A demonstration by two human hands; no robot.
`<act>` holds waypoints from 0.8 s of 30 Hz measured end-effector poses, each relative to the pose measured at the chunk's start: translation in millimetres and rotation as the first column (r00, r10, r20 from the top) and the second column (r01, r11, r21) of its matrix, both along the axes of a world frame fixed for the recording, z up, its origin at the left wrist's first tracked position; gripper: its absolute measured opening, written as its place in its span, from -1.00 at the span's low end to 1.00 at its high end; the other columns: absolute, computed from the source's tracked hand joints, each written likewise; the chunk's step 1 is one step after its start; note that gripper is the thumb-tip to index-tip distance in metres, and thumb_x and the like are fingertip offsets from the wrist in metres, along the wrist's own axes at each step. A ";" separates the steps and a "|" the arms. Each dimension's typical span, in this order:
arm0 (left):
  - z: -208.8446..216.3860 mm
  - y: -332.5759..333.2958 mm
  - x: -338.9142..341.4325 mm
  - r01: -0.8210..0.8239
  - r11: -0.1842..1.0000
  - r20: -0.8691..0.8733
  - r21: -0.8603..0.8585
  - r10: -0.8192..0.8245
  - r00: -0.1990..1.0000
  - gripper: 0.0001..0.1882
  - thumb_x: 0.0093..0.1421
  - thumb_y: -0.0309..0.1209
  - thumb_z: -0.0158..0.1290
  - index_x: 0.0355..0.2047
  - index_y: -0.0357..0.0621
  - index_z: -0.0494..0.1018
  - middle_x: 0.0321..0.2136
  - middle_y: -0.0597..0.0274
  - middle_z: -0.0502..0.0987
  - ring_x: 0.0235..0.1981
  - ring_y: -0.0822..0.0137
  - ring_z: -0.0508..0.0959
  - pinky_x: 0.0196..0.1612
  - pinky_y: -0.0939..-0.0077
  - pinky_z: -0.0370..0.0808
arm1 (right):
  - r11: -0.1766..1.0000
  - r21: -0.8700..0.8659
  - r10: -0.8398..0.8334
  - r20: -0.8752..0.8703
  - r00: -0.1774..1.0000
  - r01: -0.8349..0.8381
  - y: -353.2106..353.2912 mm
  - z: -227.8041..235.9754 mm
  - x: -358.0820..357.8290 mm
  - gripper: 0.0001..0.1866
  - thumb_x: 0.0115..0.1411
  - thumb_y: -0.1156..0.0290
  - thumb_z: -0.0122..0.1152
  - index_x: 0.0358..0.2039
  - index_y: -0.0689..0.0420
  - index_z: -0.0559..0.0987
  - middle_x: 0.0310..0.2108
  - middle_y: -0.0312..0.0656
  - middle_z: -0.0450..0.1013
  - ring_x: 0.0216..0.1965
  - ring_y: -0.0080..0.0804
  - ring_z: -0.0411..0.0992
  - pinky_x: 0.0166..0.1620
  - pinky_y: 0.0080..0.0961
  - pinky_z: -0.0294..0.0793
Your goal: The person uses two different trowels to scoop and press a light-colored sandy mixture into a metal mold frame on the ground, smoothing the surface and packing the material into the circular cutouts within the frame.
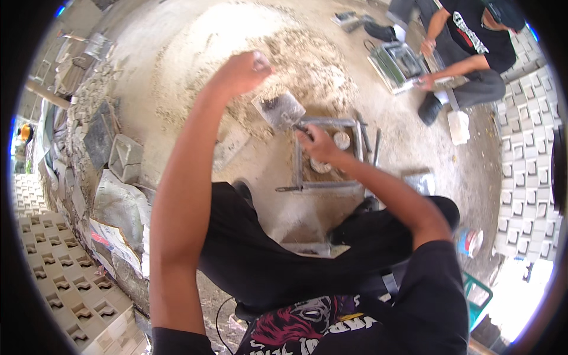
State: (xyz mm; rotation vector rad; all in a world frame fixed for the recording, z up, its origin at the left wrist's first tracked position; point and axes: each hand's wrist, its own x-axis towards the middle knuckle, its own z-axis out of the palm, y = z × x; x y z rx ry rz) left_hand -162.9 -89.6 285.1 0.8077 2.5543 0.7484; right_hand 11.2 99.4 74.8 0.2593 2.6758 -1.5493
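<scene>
My right hand (319, 145) grips the dark handle of a square-bladed trowel (279, 113). Some sandy mix lies along the blade's far edge. Under that hand stands a square metal mold frame (328, 186) on the floor, with pale round shapes (341, 140) inside; my hand and forearm cover part of it. My left hand (249, 70) is raised over the near side of a pile of sandy mix (313, 62). Its fingers are curled in and slightly blurred, and whatever they may hold is hidden.
At the far right a seated co-worker (473, 44) handles another mold (396, 65). Broken slabs and rubble (97, 136) line the left side. Stacked patterned blocks (529, 177) rise at the right, and more (65, 266) at lower left. A paint can (470, 242) stands by my right knee.
</scene>
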 end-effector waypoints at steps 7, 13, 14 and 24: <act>8.7 15.8 6.3 0.064 0.994 -0.145 0.086 -0.051 0.988 -0.55 0.22 -0.02 0.04 -0.08 -0.10 0.50 -0.14 0.04 0.58 -0.11 0.18 0.58 -0.02 0.27 0.48 | 0.947 0.076 0.259 0.395 0.881 -0.312 119.2 98.0 100.3 -0.58 0.26 0.00 0.08 -0.18 0.14 0.49 -0.56 -0.16 0.44 -0.53 -0.43 0.39 -0.35 -0.41 0.38; 4.0 24.8 13.9 0.058 0.992 -0.169 0.113 -0.038 0.985 -0.53 0.23 0.00 0.02 -0.08 -0.11 0.49 -0.19 0.07 0.59 -0.15 0.20 0.59 -0.05 0.28 0.49 | 0.709 0.324 0.445 0.484 0.753 -0.627 156.9 111.0 126.4 -0.57 0.27 -0.05 0.03 -0.10 0.05 0.48 -0.47 -0.02 0.51 -0.41 -0.06 0.50 -0.30 -0.24 0.44; 5.0 27.0 15.3 0.048 0.993 -0.160 0.104 -0.030 0.987 -0.54 0.23 -0.01 0.03 -0.08 -0.12 0.49 -0.19 0.07 0.59 -0.16 0.21 0.59 -0.06 0.28 0.49 | 0.671 0.368 0.444 0.495 0.747 -0.643 161.3 108.7 130.2 -0.56 0.27 -0.05 0.02 -0.08 0.03 0.47 -0.46 -0.01 0.51 -0.40 -0.03 0.50 -0.29 -0.21 0.44; -0.5 36.7 13.5 0.100 0.995 -0.165 0.029 -0.094 0.982 -0.55 0.25 -0.01 0.00 -0.04 -0.07 0.47 -0.09 0.14 0.56 -0.07 0.25 0.54 -0.05 0.28 0.48 | 0.499 0.600 0.454 0.435 0.778 -0.626 162.0 98.2 145.1 -0.60 0.29 -0.04 -0.03 -0.08 0.00 0.44 -0.42 -0.05 0.50 -0.40 0.02 0.50 -0.33 -0.12 0.46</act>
